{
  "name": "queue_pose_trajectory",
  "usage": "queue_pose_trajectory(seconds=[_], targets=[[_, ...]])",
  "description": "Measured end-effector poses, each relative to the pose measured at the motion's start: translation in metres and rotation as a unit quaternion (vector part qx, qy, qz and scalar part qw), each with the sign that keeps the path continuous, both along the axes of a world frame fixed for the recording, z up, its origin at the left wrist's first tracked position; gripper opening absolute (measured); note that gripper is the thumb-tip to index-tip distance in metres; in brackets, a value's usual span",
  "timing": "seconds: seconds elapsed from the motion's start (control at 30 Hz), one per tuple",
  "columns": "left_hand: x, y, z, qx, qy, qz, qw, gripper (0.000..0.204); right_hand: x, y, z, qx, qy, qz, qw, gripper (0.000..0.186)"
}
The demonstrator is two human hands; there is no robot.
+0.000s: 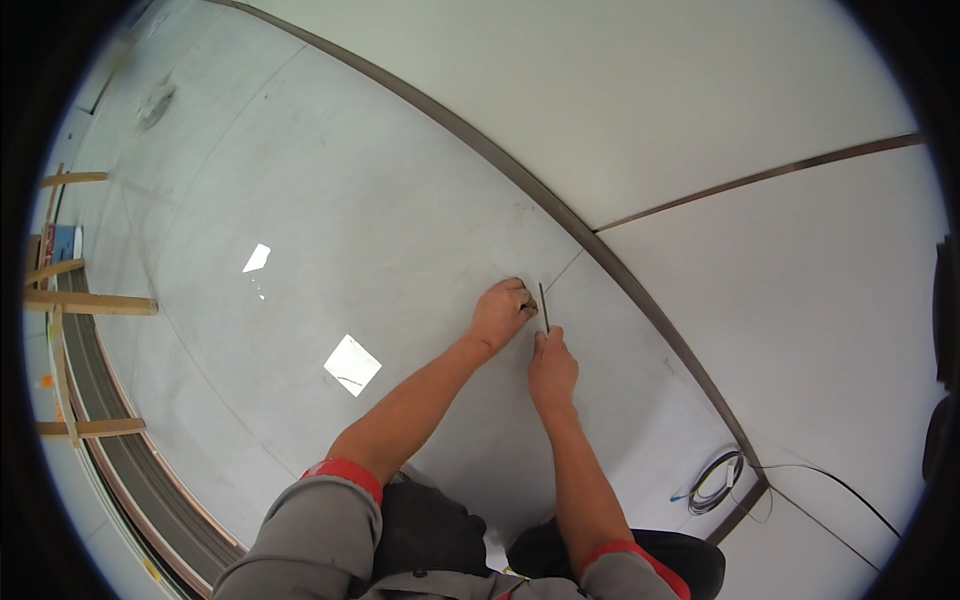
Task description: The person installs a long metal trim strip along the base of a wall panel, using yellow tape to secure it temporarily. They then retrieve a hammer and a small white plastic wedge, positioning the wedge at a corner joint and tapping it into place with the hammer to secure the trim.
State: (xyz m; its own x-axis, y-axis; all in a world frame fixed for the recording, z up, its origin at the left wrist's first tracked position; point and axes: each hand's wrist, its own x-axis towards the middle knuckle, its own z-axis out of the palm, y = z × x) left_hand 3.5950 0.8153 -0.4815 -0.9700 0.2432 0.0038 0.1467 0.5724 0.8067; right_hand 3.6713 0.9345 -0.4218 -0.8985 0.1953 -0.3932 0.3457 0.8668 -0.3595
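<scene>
Above the pale grey floor, my right hand (553,368) is closed around the lower end of a thin, straight dark metal tool (543,300). It points away from me, and its exact kind does not show. Just left of it, my left hand (500,315) has its fingers curled and pinched together. Something small and dark shows at the fingertips, too small to name. The tool's shaft stands close beside those fingertips; whether they touch cannot be made out. A thin seam in the floor runs from near the hands to the wall.
A brown skirting strip (480,140) edges the white wall panels (720,90) on the right. Near its lower end lies a coiled black cable (712,485). Wooden slats (95,302) and long brown profiles (120,400) lie at far left. White light patches (352,364) mark the floor (300,180).
</scene>
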Motion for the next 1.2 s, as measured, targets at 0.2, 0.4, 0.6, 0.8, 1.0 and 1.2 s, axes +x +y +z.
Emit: queue_pose_trajectory(seconds=[0.2,0.4,0.6,0.8,1.0,1.2], targets=[[0.001,0.001,0.007,0.01,-0.028,-0.006,1.0,0.01,-0.025,0.027,-0.005,-0.327,0.133,-0.211,0.911,0.03],[0.003,0.0,0.001,0.032,0.018,-0.003,0.999,0.009,-0.053,0.042,-0.011,-0.414,0.05,-0.291,0.861,0.022],[0.003,0.0,0.002,0.039,0.007,-0.003,0.999,0.009,-0.066,0.049,-0.012,-0.393,0.015,-0.264,0.881,0.019],[0.0,-0.001,0.005,0.024,0.006,-0.012,1.0,0.008,-0.07,0.047,-0.014,-0.394,0.023,-0.27,0.878,0.018],[0.003,-0.003,0.0,0.013,0.0,-0.028,1.0,0.009,-0.07,0.053,-0.024,-0.401,0.013,-0.242,0.883,0.019],[0.003,-0.005,0.009,0.024,-0.013,-0.029,0.999,0.012,-0.069,0.053,-0.016,-0.385,0.003,-0.253,0.888,0.019]])
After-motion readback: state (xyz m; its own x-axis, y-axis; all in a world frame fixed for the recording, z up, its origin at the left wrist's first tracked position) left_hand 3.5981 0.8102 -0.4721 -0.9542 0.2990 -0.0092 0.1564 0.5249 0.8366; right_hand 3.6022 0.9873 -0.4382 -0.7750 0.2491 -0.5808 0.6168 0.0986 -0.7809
